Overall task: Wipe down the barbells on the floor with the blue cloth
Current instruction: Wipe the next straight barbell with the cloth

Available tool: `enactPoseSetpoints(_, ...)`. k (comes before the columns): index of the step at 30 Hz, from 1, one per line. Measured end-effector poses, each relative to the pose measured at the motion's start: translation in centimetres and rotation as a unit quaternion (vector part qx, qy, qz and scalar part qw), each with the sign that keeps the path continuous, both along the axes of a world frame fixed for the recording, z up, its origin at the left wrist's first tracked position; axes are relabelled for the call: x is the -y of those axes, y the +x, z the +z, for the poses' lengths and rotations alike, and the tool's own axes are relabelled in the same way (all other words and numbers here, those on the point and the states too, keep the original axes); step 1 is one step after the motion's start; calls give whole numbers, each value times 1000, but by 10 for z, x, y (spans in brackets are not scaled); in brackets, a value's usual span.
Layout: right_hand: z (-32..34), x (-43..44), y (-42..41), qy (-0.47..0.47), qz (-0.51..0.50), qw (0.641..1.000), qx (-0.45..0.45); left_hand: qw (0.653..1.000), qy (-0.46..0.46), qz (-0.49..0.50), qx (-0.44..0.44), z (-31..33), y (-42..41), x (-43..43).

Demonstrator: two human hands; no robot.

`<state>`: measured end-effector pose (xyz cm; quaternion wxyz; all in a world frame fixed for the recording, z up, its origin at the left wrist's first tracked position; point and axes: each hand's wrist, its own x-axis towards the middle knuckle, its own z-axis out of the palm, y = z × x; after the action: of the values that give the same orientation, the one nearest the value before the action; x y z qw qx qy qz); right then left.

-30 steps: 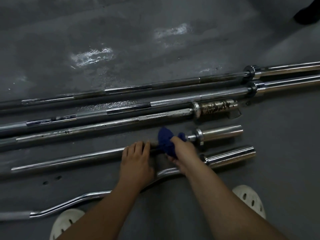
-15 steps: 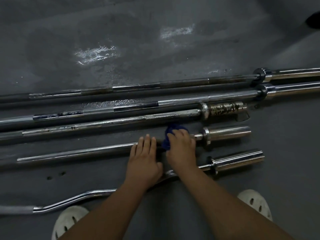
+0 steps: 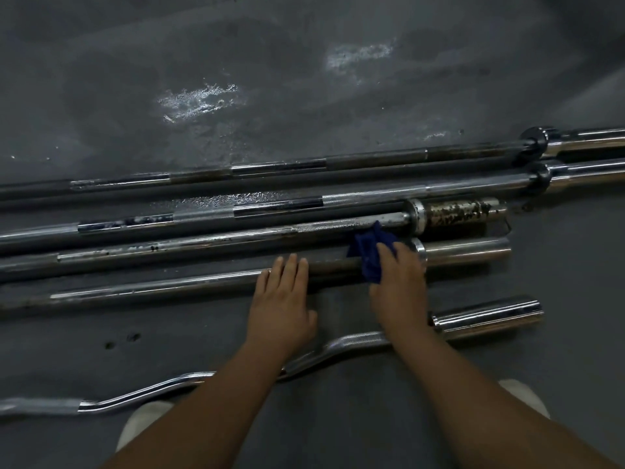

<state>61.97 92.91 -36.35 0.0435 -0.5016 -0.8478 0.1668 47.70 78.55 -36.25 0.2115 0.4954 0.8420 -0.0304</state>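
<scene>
Dark grey gym floor carries five barbells laid side by side. Left grip lies flat, fingers straight, on a short straight barbell, likely to stop it rolling. Right grip clutches the blue cloth against that shaft, beside its collar.

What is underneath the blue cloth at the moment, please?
The shaft of the straight barbell nearest the person, beside its collar; the right hand holds the blue cloth against it. That patch of shaft is covered, so its surface cannot be seen.
</scene>
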Motion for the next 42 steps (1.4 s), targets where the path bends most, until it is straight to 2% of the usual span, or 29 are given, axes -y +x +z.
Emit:
enactPoseSetpoints(2, 3, 27, -26, 2, 39, 999, -5, 1000, -1, 13, -4, 1, 4, 0)
enactPoseSetpoints(4, 5, 42, -38, 19, 167, 986, -5, 1000, 12, 18, -9, 0, 8, 4)
enactPoseSetpoints(5, 6, 35, -36, 13, 196, 981, 3, 1000, 15, 10, -11, 1, 7, 6)
enactPoseSetpoints(6, 3, 23, -29, 9, 187, 982, 9, 1000, 19, 1, -13, 2, 6, 8)
enactPoseSetpoints(9, -1, 24, -16, -10, 48, 999, -1, 999, 24, -5, -21, 2, 4, 11)
enactPoseSetpoints(10, -2, 35, -22, -9, 54, 998, -5, 1000, 23, -3, -19, 1, 5, 11)
enactPoseSetpoints(12, 1, 51, -31, -5, 139, 990, -7, 1000, 22, -7, -6, 2, 8, 13)
enactPoseSetpoints(14, 5, 37, -23, 1, 184, 983, 14, 1000, 10, -16, 8, 5, 10, 16)
enactPoseSetpoints(17, 5, 23, -5, -2, 46, 999, 28, 1000, -2, -13, 14, 9, 13, 20)
enactPoseSetpoints(18, 7, 32, -8, -2, 29, 999, 34, 1000, 2, -6, 15, 8, 16, 21)
enactPoseSetpoints(21, 10, 64, -24, -12, 145, 988, 46, 1000, 7, 0, 21, 7, 22, 27)
enactPoseSetpoints(23, 13, 51, -17, -7, 186, 981, 57, 1000, -1, -10, 23, 9, 23, 31)
enactPoseSetpoints(26, 10, 30, 6, 18, 91, 993, 73, 999, -9, -9, 33, 16, 24, 34)
enactPoseSetpoints(28, 11, 48, 2, 13, 52, 996, 67, 999, -12, -1, 44, 19, 27, 36)
enactPoseSetpoints(33, 13, 64, 2, 5, 184, 981, 64, 999, -14, -2, 50, 20, 38, 49)
enactPoseSetpoints(36, 7, 47, 21, 16, 124, 989, 73, 998, -15, -5, 52, 20, 41, 56)
enactPoseSetpoints(38, 6, 56, 19, -2, 93, 995, 45, 998, -22, -6, 55, 19, 39, 56)
enactPoseSetpoints(40, 7, 71, 17, -17, 113, 993, 4, 998, -23, -14, 56, 19, 39, 56)
enactPoseSetpoints(42, 10, 83, 24, -26, 167, 986, 1, 998, -21, -23, 51, 20, 39, 60)
